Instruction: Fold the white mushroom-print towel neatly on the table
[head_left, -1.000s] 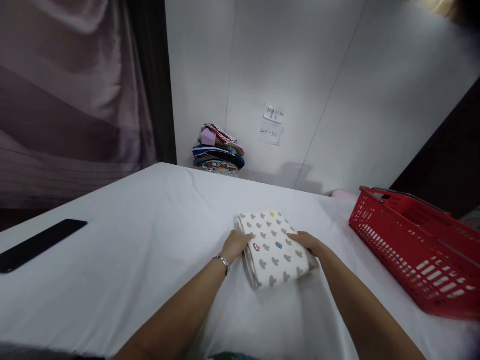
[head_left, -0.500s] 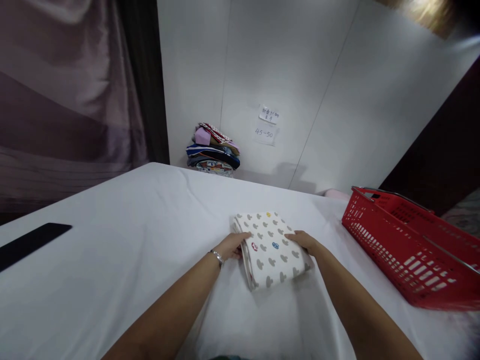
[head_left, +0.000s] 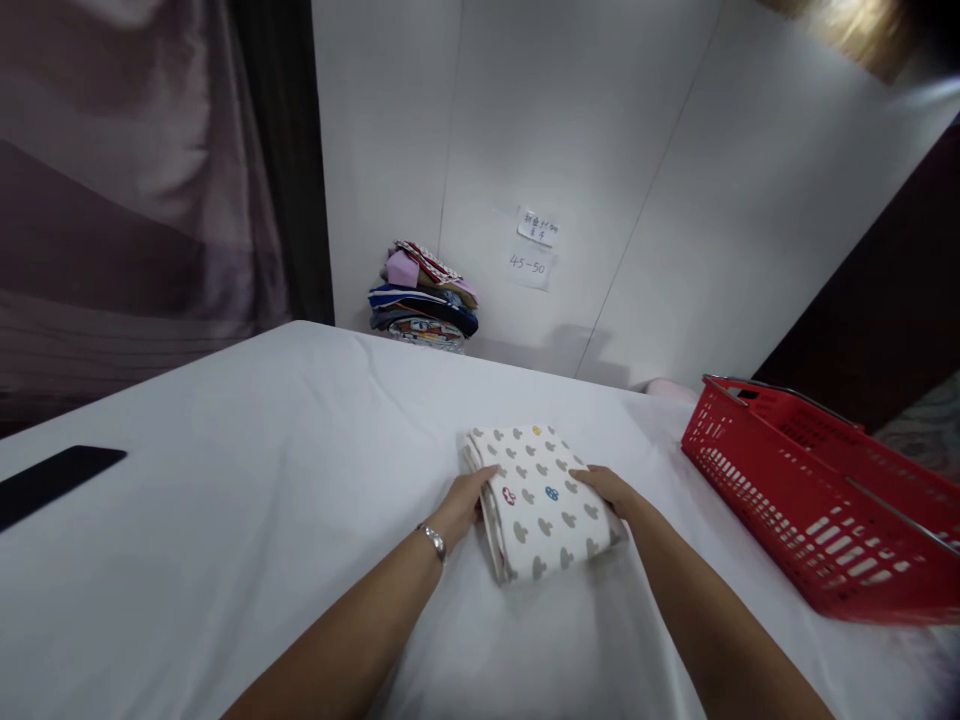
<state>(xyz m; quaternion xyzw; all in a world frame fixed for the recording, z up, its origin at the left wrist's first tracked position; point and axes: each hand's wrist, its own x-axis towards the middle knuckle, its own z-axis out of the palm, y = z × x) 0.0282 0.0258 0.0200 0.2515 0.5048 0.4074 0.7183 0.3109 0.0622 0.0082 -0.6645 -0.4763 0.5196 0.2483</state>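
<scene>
A folded white cloth (head_left: 544,510) printed with grey mushrooms, plus a few coloured ones, forms a thick square bundle over the white-covered table. My left hand (head_left: 466,497) grips its left edge, thumb on top and the other fingers mostly hidden at the side or beneath. On the opposite edge my right hand (head_left: 606,487) holds the bundle, its thumb or fingertips resting on top and the rest hidden. Layered folds show along the cloth's left side. A silvery bracelet (head_left: 433,541) circles my left wrist.
To the right stands a red perforated plastic basket (head_left: 795,500) with metal handles. A stack of folded fabrics (head_left: 424,300) rests against the wall at the back. A flat black object (head_left: 60,482) lies at the left table edge. Paper notes (head_left: 531,265) hang on the wall.
Both hands keep their hold on the cloth, which has barely moved. My left wrist has shifted slightly, and the view has turned a little.
</scene>
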